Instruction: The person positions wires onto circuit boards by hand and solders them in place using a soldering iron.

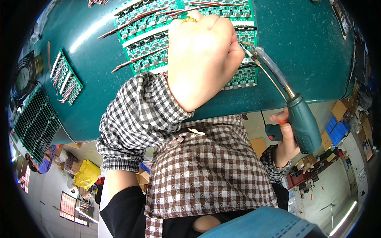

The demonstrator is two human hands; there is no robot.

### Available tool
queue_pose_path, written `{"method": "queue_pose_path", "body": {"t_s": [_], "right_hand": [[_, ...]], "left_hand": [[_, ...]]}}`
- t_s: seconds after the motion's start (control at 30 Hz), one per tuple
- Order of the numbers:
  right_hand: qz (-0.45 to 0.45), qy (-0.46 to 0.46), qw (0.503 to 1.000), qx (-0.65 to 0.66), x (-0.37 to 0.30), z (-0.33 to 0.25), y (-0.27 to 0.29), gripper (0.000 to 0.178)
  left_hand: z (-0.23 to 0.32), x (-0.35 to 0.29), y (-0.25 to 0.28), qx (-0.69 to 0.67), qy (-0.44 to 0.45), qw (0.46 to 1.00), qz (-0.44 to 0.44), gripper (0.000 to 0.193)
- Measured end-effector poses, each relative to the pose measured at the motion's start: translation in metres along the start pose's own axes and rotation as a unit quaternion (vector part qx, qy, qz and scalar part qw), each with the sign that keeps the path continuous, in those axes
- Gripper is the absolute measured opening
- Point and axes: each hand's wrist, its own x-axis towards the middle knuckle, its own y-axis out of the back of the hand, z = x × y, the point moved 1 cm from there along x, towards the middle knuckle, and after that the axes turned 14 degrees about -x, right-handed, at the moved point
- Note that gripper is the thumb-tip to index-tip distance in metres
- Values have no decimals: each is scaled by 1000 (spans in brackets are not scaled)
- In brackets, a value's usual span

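My left hand (204, 55), with a ring on one finger, is closed over a large panel of green circuit boards (151, 41). Whatever its fingertips pinch is hidden behind the hand. My right hand (286, 137) grips the handle of a green soldering gun (303, 123), one finger at its red trigger. The gun's metal tube bends up and to the left, and its tip comes close to my left fingers at the panel's right part. Red, black and white wires (137, 59) lie across the panel's rows and stick out past its left edge.
At the left of the green work surface (301, 59) lies a smaller board panel (66, 77) with short wires. Beyond it stand a black fan (25, 75) and a dark wire grille (35, 123). A dark tray-like object (340, 18) sits at the far right edge.
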Motion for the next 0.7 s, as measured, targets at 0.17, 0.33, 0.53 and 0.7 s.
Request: {"method": "queue_pose_path", "body": {"t_s": [0.17,0.33,0.53,0.7], "right_hand": [[-2,-6,1000,-5,1,-2,0,41],[0,-20,1000,-23,1,-2,0,41],[1,-18,1000,16,-1,-3,2,42],[4,-18,1000,12,-3,0,3,42]], "left_hand": [[-2,0,-1,4,-2,1000,-2,16],[0,0,-1,9,0,1000,-2,16],[0,-1,-1,10,-1,1000,0,16],[0,-1,-1,9,0,1000,-1,16]]}}
